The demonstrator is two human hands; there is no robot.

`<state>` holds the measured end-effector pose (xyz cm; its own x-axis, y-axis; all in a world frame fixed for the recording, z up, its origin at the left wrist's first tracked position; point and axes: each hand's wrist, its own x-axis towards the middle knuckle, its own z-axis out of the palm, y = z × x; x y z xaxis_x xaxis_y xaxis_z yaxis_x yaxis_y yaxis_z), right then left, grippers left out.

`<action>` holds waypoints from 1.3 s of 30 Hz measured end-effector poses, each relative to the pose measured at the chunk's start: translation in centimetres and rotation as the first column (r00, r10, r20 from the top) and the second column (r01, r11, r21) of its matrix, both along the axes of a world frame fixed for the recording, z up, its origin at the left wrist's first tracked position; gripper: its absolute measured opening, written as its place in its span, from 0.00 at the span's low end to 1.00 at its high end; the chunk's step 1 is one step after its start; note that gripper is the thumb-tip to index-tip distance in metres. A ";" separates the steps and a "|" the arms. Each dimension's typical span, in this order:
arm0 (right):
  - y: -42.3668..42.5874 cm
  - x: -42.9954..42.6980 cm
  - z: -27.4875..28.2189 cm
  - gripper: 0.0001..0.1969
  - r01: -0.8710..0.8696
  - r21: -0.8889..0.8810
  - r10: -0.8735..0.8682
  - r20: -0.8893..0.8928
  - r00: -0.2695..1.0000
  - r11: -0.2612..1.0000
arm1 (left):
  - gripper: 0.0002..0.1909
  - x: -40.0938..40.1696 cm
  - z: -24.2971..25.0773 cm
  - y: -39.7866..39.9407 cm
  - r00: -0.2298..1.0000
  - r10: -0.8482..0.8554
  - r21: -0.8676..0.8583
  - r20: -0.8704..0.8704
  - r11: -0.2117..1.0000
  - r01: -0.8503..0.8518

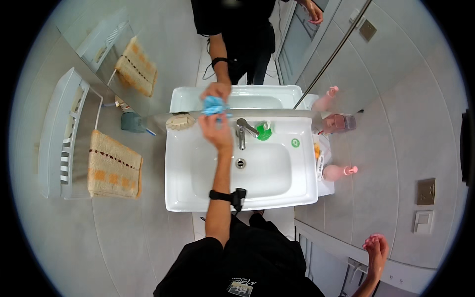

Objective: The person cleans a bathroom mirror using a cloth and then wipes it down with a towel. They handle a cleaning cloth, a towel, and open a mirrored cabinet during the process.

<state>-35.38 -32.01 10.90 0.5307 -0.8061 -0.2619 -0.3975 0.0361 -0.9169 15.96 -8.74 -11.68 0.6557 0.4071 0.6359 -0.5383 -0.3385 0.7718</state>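
My left hand (216, 131) grips a crumpled blue cloth (213, 105) and presses it to the lower part of the wall mirror (170, 44), just above the rear rim of the white ceramic sink (180, 167). The mirror shows the same hand and cloth reflected. A black strap with a small device circles my left wrist. Out to the right, my right hand (376, 245) is raised away from the sink, fingers curled; whether it holds anything small cannot be told. The chrome faucet (242, 135) stands right of my left hand.
A soap dish (180, 121) sits at the sink's back left corner, a green container (264, 131) beside the faucet. At right are a pink pump bottle (336, 173) and a tube (320, 166). A towel (114, 165), a white rack (61, 137) and a teal cup (131, 122) are at left.
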 end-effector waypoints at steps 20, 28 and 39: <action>-1.1 3.4 -4.9 0.09 -0.071 0.078 0.075 -0.050 0.996 0.994 | 0.11 2.3 0.2 7.0 0.876 -0.475 -0.897 -0.088 0.420 0.138; -2.7 0.1 -8.0 0.09 0.003 0.160 0.008 -0.066 0.998 0.987 | 0.07 -2.6 0.5 -7.5 0.658 -0.748 -0.885 -0.086 0.360 0.294; -7.2 -2.6 -10.8 0.09 0.003 0.186 0.002 -0.023 1.000 0.983 | 0.09 -5.7 3.2 -18.6 0.550 -0.819 -0.884 -0.165 0.370 0.285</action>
